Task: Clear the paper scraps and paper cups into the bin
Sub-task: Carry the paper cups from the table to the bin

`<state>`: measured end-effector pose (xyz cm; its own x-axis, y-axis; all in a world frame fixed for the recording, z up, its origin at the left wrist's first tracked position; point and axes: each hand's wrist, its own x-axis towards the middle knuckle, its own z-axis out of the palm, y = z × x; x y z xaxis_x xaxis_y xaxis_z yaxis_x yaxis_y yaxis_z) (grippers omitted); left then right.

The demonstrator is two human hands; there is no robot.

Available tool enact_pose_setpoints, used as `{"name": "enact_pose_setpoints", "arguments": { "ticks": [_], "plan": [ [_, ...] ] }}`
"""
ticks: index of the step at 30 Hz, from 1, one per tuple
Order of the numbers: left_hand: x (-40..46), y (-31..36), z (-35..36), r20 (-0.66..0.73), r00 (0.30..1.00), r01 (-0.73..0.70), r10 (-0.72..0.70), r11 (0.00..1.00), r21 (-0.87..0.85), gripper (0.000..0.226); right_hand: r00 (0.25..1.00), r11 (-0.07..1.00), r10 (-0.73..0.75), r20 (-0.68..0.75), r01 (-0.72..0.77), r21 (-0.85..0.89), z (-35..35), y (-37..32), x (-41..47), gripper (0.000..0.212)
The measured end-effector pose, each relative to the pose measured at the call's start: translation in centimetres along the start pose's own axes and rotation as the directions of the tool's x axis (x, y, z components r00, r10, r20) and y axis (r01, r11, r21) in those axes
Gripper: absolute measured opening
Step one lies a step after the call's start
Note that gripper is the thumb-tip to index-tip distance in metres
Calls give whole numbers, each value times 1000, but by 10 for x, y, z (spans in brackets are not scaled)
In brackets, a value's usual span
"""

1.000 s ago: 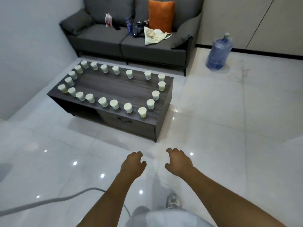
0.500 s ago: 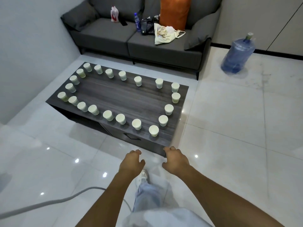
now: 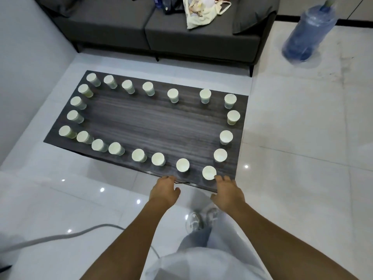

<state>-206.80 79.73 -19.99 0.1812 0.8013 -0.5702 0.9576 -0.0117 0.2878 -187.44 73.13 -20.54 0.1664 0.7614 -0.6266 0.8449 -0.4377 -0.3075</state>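
L hand (image 3: pixel 164 191) hangs over the near edge of the coffee table (image 3: pixel 153 124), fingers loosely curled, palm down, holding nothing; fingertips sit about at the table's front edge. R hand (image 3: pixel 228 194) likewise empty, fingers relaxed and spread a little, tips just beside the nearest paper cup (image 3: pixel 209 172) at the near-right corner; contact can't be told. Paper cups (image 3: pixel 139 155) stand upright, mouths up, in a ring round the tabletop's rim, apart from each other. The ring's long axis runs L to R along the table. Behind, a grey sofa (image 3: pixel 161 31); far R, a water jug (image 3: pixel 308 33) on the floor.
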Motion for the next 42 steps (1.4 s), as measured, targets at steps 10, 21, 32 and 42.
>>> {"name": "enact_pose_setpoints", "arguments": {
  "ticks": [10,21,32,42],
  "plan": [
    [73,22,9,49,998,46,-46,999,8,37,995,1000,27,93,-26,-14,0,21,70,62],
    [177,12,57,27,999,17,-20,995,96,56,990,999,-7,142,14,-49,49,35,174,76],
    [231,-19,138,85,995,-67,48,969,239,68,990,997,-53,132,46,57,126,45,218,72],
    [216,-12,128,112,984,-158,139,969,191,53,996,977,69,65,-80,198,117,40,198,66]
  ]
}}
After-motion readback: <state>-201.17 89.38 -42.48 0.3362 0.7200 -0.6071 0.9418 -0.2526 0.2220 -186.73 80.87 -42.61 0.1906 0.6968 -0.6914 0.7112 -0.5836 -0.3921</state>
